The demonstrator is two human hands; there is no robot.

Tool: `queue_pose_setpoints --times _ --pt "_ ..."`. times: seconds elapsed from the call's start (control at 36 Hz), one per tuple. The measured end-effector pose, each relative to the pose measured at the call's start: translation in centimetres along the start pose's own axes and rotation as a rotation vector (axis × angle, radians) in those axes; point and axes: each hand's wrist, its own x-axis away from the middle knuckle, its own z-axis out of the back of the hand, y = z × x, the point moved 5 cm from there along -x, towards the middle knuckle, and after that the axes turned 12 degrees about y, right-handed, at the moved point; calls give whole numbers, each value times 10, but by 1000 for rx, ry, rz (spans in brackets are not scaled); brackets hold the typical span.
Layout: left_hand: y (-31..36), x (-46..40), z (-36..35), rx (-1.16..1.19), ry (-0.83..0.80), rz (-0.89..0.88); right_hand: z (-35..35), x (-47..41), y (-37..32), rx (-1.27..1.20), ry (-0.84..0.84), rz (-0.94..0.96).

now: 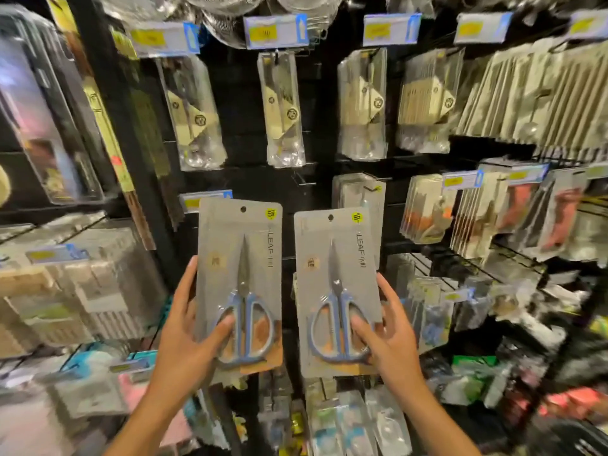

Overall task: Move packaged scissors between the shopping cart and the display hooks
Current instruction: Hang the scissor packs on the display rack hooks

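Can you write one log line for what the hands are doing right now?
left hand: holds left scissors pack | right hand: holds right scissors pack | both upright before display hooks

Bright shop light falls from overhead, a touch warm; the two grey packs (239, 281) (338, 291) at the centre are the sharpest things, their print just readable; glare streaks the clear bags (284, 110) hanging above and washes out the price tags (275, 31); the black backing panel (237, 93) swallows light and stays near featureless; towards the edges everything smears, with the left shelves (65, 284) and the lower right corner blurred; the wide lens bends the upright post (131, 133) and fans the rows outward; soft shadows lie under both hands (184, 327) (391, 337).
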Motion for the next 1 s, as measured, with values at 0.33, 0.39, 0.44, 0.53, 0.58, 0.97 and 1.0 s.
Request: queue_pose_setpoints --times 0.33,0.39,0.44,0.53,0.58,0.97,1.0 --pt "-8 -28 -26 -56 100 -39 -17 -77 34 33 -161 12" --pt "-10 -33 -24 -68 102 -41 -24 -84 39 31 -163 -3" --pt "-11 -38 -24 -81 101 -43 -31 -88 40 43 -161 0" --pt "-15 -46 -25 -74 96 -39 -40 -95 38 37 -180 -11" --pt "-18 -50 -26 -67 103 -34 -44 -100 36 31 -199 -12" --pt "-30 -72 -29 -29 105 -26 -59 -126 57 82 -166 -53" --pt "-30 -73 -29 -27 109 -31 -60 -127 58 86 -160 -65"
